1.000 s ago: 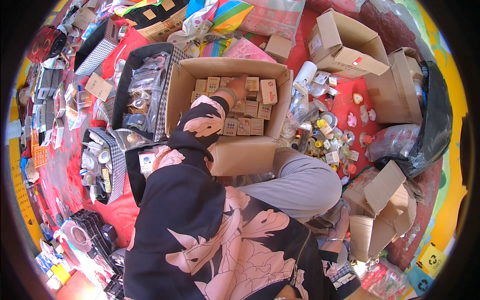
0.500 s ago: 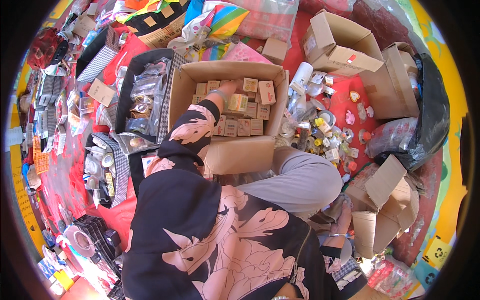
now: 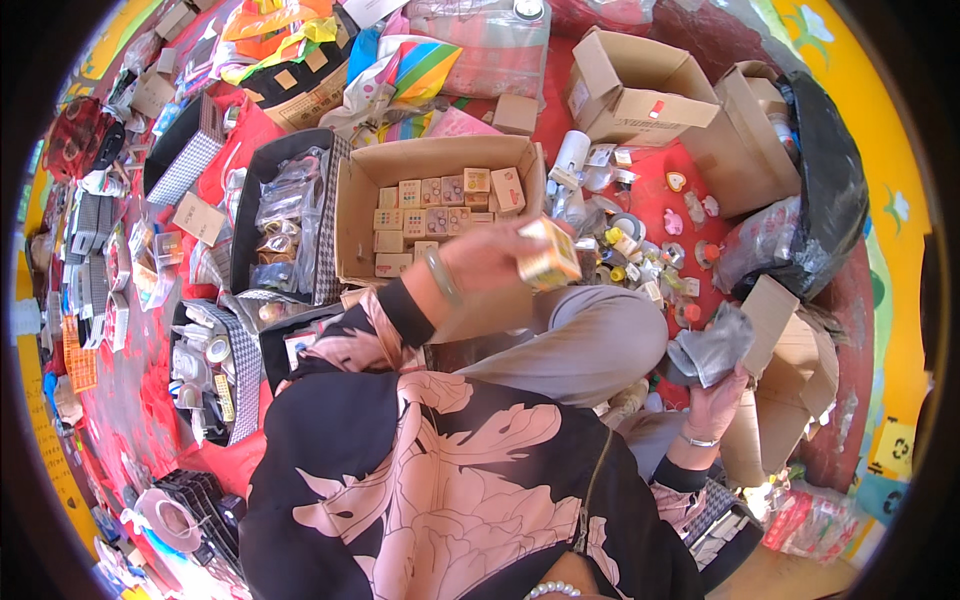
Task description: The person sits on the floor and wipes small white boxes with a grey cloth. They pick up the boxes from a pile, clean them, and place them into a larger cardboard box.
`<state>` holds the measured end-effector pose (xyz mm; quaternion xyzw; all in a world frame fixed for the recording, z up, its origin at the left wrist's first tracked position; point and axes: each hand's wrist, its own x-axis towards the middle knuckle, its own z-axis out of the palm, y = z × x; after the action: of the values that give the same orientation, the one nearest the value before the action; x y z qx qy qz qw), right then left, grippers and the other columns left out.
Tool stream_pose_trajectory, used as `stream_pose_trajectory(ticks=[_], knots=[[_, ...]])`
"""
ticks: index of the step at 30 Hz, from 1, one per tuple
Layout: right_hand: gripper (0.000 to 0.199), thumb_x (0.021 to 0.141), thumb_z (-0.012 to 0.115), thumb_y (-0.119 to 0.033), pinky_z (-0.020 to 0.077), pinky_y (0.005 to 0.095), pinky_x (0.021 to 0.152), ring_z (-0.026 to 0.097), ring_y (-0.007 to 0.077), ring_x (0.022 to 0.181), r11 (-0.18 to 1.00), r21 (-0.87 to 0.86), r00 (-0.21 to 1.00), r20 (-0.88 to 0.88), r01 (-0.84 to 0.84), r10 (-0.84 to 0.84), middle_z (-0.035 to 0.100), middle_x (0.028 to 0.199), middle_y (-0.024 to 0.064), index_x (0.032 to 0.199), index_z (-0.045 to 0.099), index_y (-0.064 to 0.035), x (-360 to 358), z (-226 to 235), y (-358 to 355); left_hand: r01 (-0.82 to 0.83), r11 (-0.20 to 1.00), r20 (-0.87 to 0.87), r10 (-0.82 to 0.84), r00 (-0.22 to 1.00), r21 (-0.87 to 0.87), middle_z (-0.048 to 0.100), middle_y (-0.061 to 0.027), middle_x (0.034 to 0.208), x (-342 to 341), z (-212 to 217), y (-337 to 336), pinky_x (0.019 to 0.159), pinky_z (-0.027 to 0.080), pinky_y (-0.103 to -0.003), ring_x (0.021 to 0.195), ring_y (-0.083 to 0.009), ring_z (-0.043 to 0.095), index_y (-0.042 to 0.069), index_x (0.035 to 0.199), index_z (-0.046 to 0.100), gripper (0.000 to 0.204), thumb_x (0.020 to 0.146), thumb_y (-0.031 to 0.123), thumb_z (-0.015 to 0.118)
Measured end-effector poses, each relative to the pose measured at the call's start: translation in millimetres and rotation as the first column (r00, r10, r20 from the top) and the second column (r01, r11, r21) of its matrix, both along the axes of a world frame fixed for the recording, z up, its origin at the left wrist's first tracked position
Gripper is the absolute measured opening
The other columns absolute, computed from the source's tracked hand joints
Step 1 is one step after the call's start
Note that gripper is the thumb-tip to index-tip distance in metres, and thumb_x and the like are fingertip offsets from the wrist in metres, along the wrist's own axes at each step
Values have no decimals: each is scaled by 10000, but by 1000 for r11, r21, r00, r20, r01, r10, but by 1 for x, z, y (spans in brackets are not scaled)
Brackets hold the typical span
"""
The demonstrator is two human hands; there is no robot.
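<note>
My left hand [image 3: 478, 262] grips a small yellow-and-white box [image 3: 552, 258], slightly blurred, above my bent knee. Beside that hand stands a large cardboard carton [image 3: 358, 170] with several rows of small printed boxes [image 3: 434, 220] inside. Off to the right, my right hand [image 3: 714, 405] is closed on a crumpled grey cloth [image 3: 716, 345]. An open cardboard box [image 3: 790, 395] with raised flaps stands just beside the cloth.
Small bottles and jars [image 3: 630, 255] lie loose on the red ground covering right of the carton. Left of it stand a dark bin [image 3: 243, 215] of bagged goods and a checked bin [image 3: 245, 375]. A black plastic bag [image 3: 835, 205] and another open carton [image 3: 645, 100] stand far right.
My left hand has come out of the carton with a small box and moved right, toward me. My right hand has risen with the grey cloth. The view has shifted slightly.
</note>
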<state>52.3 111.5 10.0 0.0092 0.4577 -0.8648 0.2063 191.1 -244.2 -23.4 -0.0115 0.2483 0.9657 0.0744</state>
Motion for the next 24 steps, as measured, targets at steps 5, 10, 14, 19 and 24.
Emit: stream_pose_trajectory(ticks=[5, 10, 14, 19, 24], knots=[[684, 792, 651, -241, 383, 437, 1003, 442, 293, 1211, 973, 229, 939, -338, 21, 60, 471, 1283, 165, 1355, 337, -14, 43, 56, -29, -70, 993, 53, 75, 996, -97, 529, -91, 1113, 13, 37, 95, 924, 443, -331, 1052, -187, 543, 7, 1254, 395, 527, 802, 64, 660], [665, 783, 626, -472, 289, 441, 1038, 384, 322, 1247, 835, 545, 513, -740, 77, 435, 460, 1286, 198, 1254, 451, -37, 82, 64, -46, 29, 988, -120, -48, 992, -154, 534, -47, 1045, 23, 58, 154, 859, 427, -276, 1001, -103, 501, 10, 1216, 426, 380, 971, 301, 408], [543, 830, 570, -452, 316, 441, 1015, 448, 322, 1176, 921, 389, 647, -701, -5, 299, 476, 1244, 200, 1165, 453, -41, 116, 65, -50, -117, 909, -291, -5, 957, -399, 536, -34, 967, 30, 73, 175, 798, 425, -258, 898, -89, 486, 15, 1174, 437, 456, 967, 415, 368], [418, 882, 516, -331, 376, 386, 966, 501, 267, 1116, 933, 338, 774, -621, 122, 123, 522, 1151, 158, 1144, 451, -12, 137, 79, -30, -222, 769, -445, -90, 891, -600, 523, -77, 1030, 36, 80, 189, 849, 414, -282, 962, -134, 486, -29, 1192, 410, 505, 962, 419, 378], [474, 927, 428, -300, 371, 388, 985, 478, 295, 1159, 943, 315, 895, -443, 104, 49, 473, 1267, 175, 1296, 388, -5, 148, 91, -9, -424, 601, -631, -178, 755, -678, 510, -174, 1061, 31, 78, 208, 855, 418, -356, 989, -296, 520, -29, 1196, 406, 619, 871, 486, 516]])
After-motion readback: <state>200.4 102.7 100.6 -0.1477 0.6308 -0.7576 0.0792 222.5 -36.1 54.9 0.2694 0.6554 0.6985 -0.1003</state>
